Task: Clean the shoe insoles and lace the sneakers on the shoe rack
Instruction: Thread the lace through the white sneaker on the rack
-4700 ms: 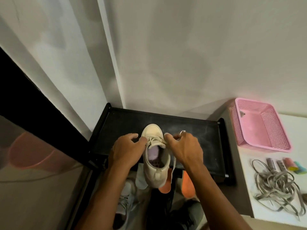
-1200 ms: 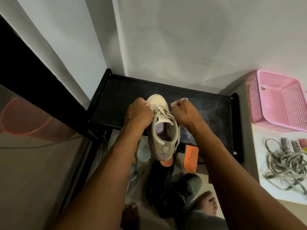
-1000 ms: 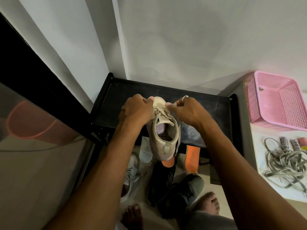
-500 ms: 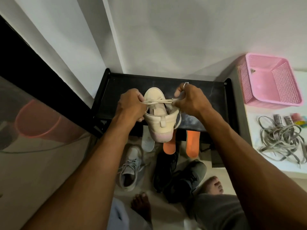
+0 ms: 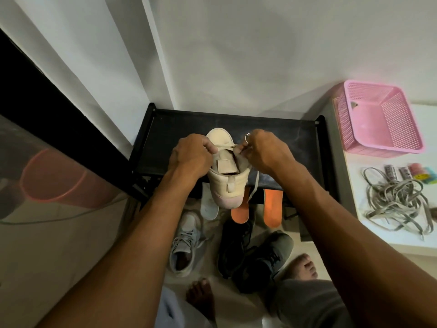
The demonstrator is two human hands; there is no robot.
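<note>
Both the left hand [image 5: 190,157] and right hand [image 5: 264,151] pinch the thin lace [image 5: 224,147] across the beige sneaker [image 5: 225,176], a light, soft-sided shoe probably best steadied at its collar

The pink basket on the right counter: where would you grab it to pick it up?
By the near rim of the pink basket, coming from above. It sits upright with its open top up, so fingers can hook over that thin edge, thumb outside on the mesh wall. The loose laces lie nearer, apart from it.
</note>
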